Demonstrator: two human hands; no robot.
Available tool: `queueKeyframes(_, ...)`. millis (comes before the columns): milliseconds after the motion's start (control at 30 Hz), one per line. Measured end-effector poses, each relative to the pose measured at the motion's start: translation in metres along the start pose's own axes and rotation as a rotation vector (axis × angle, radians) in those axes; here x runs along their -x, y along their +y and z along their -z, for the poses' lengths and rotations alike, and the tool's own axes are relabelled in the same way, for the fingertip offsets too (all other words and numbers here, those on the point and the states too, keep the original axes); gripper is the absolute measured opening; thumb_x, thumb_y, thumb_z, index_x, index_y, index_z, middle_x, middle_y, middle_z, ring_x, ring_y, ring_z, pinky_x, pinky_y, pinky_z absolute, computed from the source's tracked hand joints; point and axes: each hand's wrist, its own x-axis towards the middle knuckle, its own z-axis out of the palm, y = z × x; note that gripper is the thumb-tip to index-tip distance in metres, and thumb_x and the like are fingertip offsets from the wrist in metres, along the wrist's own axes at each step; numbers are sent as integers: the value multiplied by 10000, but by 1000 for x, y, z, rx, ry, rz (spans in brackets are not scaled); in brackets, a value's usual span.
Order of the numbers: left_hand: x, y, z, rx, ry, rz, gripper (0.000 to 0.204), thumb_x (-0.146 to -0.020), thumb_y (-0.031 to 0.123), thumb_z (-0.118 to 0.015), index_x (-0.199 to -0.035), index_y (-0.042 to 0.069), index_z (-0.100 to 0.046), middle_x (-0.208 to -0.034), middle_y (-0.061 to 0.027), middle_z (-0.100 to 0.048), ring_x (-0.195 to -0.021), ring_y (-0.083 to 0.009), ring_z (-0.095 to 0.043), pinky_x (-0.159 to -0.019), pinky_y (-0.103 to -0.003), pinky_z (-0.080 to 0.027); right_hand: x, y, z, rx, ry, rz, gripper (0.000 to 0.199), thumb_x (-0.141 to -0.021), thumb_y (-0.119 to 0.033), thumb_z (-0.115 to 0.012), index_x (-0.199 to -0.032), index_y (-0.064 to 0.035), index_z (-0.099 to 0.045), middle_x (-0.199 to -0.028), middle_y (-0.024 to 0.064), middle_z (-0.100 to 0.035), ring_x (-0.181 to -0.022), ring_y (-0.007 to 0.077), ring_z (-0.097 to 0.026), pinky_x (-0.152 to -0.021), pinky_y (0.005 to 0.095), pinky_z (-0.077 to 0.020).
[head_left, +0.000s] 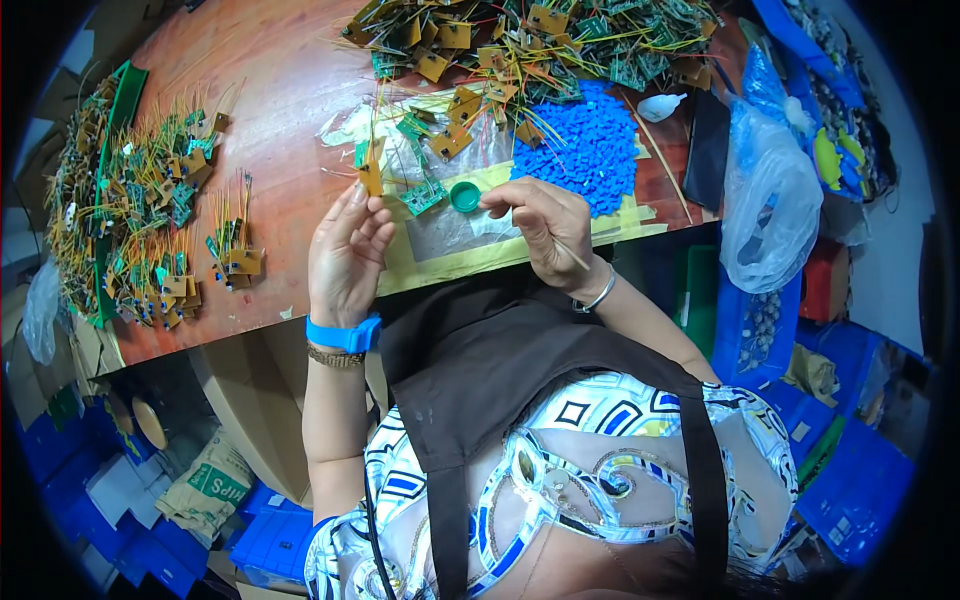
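Observation:
My left hand [350, 235] is raised over the table's near edge, its thumb and fingers closed on a small brown circuit board [371, 172] with thin wires rising from it. My right hand [545, 220] is closed round a thin wooden stick [572, 253], whose rear end pokes out below the palm; its front end is hidden. The fingertips of that hand are beside a small round green cap [465, 196]. Left of the cap lies a green circuit board [424, 197]. Just beyond my right hand spreads a pile of small blue plastic pieces [580, 145].
A large heap of wired boards [530, 45] covers the table's far side. More wired boards [160, 200] lie in groups at left. A second wooden stick [657, 155] rests right of the blue pile. A clear plastic bag [770, 200] hangs off the right edge.

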Motion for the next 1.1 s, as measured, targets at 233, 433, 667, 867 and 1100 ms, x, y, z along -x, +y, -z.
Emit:
queueKeyframes(233,2,-20,-13,-654,19,-391,283,-984,93,-566,-1221,-61,-571,-1017,-138,-669,-892,-213,-690,-702,-312,-610,-24,0,-23,115,82,28,288,-819,34,-716,-1093,9,-629,-1032,139,-675,-822,189,-680,-662,269,-537)
queueKeyframes(433,2,-29,-14,-891,-23,-599,311,-969,18,-565,-1263,-82,-570,-1071,-136,-673,-882,-201,-695,-761,-311,-598,-40,-4,-43,-35,48,-13,421,-828,7,-720,-1208,2,-538,-1229,153,-616,-970,205,-685,-778,290,-580)
queueKeyframes(667,-7,-37,-12,-905,21,-708,291,-962,4,-573,-1239,-84,-582,-1061,-132,-672,-897,-199,-688,-771,-315,-595,-39,-2,-51,-89,61,-1,434,-854,-25,-722,-1214,10,-482,-1242,161,-599,-979,172,-675,-806,274,-562)
queueKeyframes(867,-3,-32,-8,-811,-44,-689,284,-959,-10,-570,-1229,-97,-570,-1072,-133,-665,-900,-193,-681,-792,-318,-591,-44,13,-42,35,145,5,363,-863,-33,-716,-1134,4,-477,-1221,185,-591,-967,182,-674,-797,287,-568)
queueKeyframes(1100,2,-35,-9,-807,99,-763,275,-966,20,-573,-1219,-85,-586,-1044,-134,-678,-868,-194,-692,-773,-300,-581,-59,17,-56,-324,131,-233,357,-837,26,-700,-1113,-12,-476,-1189,153,-610,-986,180,-669,-793,286,-560)
